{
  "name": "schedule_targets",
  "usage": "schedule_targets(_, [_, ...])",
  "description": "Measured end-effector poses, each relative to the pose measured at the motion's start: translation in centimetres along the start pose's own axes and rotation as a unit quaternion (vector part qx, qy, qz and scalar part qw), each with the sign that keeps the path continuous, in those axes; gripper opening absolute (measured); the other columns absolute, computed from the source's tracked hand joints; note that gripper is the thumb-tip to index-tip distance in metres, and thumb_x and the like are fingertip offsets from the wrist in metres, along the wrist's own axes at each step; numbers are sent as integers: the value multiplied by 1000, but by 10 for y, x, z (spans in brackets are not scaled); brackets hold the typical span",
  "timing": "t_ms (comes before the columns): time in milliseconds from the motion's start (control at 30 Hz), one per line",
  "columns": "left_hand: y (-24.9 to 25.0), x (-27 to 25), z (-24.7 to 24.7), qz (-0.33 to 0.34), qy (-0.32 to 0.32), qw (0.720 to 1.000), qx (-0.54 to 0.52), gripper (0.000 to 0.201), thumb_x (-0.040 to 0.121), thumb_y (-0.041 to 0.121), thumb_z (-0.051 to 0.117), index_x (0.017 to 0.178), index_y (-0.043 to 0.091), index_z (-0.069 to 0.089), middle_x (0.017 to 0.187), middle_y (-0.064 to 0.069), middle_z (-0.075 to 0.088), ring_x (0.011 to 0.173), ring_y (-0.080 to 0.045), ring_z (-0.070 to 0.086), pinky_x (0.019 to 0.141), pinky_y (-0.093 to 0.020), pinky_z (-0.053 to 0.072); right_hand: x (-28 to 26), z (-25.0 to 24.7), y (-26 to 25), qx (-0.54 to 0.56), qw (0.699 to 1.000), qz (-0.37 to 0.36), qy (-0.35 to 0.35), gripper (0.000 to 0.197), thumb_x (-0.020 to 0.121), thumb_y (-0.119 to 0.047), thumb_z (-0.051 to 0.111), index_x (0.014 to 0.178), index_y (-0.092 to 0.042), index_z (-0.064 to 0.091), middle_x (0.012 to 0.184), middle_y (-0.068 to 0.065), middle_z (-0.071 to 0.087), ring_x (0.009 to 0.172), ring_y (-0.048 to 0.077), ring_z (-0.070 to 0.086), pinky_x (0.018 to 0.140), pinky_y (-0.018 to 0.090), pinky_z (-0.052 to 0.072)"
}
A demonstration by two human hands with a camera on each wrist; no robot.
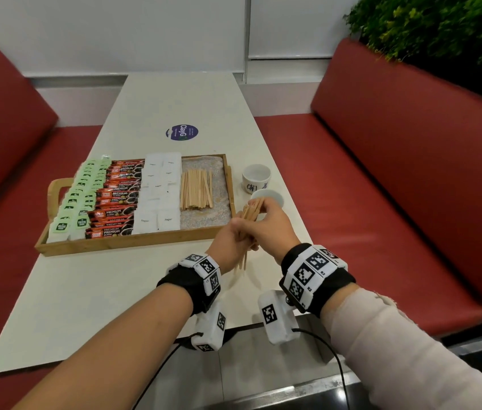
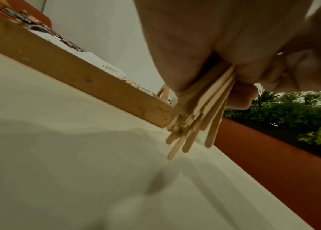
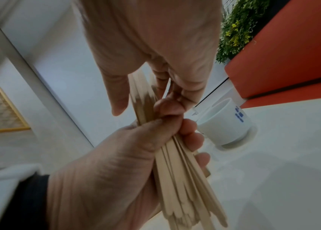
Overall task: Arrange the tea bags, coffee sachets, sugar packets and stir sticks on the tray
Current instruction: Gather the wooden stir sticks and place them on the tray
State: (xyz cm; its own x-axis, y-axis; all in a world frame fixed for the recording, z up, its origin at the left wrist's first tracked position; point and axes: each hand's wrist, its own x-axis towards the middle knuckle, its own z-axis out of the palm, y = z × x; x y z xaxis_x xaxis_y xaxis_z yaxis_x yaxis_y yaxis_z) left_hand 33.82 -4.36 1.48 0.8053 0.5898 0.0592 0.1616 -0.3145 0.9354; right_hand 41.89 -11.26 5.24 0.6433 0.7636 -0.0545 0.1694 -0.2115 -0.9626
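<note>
together both hands [image 1: 251, 229] grip one stick bundle [image 3: 177, 179].

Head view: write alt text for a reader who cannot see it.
Both hands, left hand and right hand, grip a bundle of wooden stir sticks above the table, beside a wooden tray filled with rows of tea bags, coffee sachets, sugar packets and laid-out sticks.

Both hands meet just off the tray's [image 1: 133, 242] near right corner, left hand [image 1: 229, 242] and right hand [image 1: 275, 224] gripping one bundle of stir sticks [image 1: 250, 216] above the table [image 1: 91, 291], while tea bags [image 1: 78, 199], coffee sachets [image 1: 117, 196], sugar packets [image 1: 158, 192] and more sticks [image 1: 196, 189] line the tray
</note>
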Motion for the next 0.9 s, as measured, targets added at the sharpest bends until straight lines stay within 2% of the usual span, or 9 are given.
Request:
schedule_targets(100, [-6,-3,0,1,28,1000,-3,35,90,-6,48,123,7,52,114,-13,63,95,-9,58,75,-5,47,4,8,0,-79,997,-20,-9,30,72,-29,78,90,-18,57,98,11,63,86,24,63,72,35,51])
schedule_targets(200, [-6,-7,-3,-3,34,999,2,39,91,-3,50,129,8,52,113,1,60,107,-7,54,79,0,43,4,14,-3,-142,989,-47,-9,23,78,-26,71,92,-11,61,99,9,60,89,22,61,84,38,52])
schedule_targets(267, [-7,-9,-7,-5,27,1000,14,36,90,-1,53,124,10,56,107,3,62,105,-8,56,81,-6,45,1,17,-5,-163,985,-62,-15,20,81,-24,68,93,-9,61,97,8,59,88,20,59,83,36,50])
schedule_targets(400, [-14,-11,-14,-24,11,999,43,27,85,-1,58,107,15,63,98,-2,66,96,-13,60,84,-29,51,-7,19,-9,-180,978,-94,-38,22,83,-18,66,100,-7,58,100,7,54,91,20,55,81,27,43])
schedule_targets(500, [-16,-13,-17,-32,11,998,45,24,83,0,62,96,19,64,91,0,66,88,-11,60,81,-27,50,-8,21,-10,-184,976,-104,-51,23,82,-17,67,100,-5,59,103,9,56,94,20,54,83,29,44])
schedule_targets(567, [-17,-15,-17,-33,20,999,38,19,83,-1,63,94,14,66,90,-2,67,84,-5,59,78,-20,49,-8,22,-9,-179,977,-103,-53,24,79,-15,70,99,-7,60,103,7,58,93,18,54,80,26,44])
schedule_targets(667, [-23,-16,-14,-57,15,997,58,13,82,8,63,93,2,66,93,-19,69,82,-17,57,81,-38,52,-9,22,-7,-159,981,-94,-65,30,74,-12,73,101,-14,60,103,3,58,90,13,56,75,18,45])
schedule_targets(767, [-24,-18,-14,-85,-6,994,67,10,83,6,63,93,5,63,91,-24,67,81,-20,57,82,-47,52,-10,23,-5,-173,978,-83,-86,36,74,-15,74,107,-16,59,105,2,58,92,15,58,80,25,50])
schedule_targets(900, [-21,-20,-16,-68,-3,995,77,15,86,-2,57,98,6,62,88,-9,63,86,-21,60,81,-42,53,-10,27,-1,-191,973,-87,-91,26,76,-21,73,98,-13,61,100,6,61,91,19,58,82,33,49])
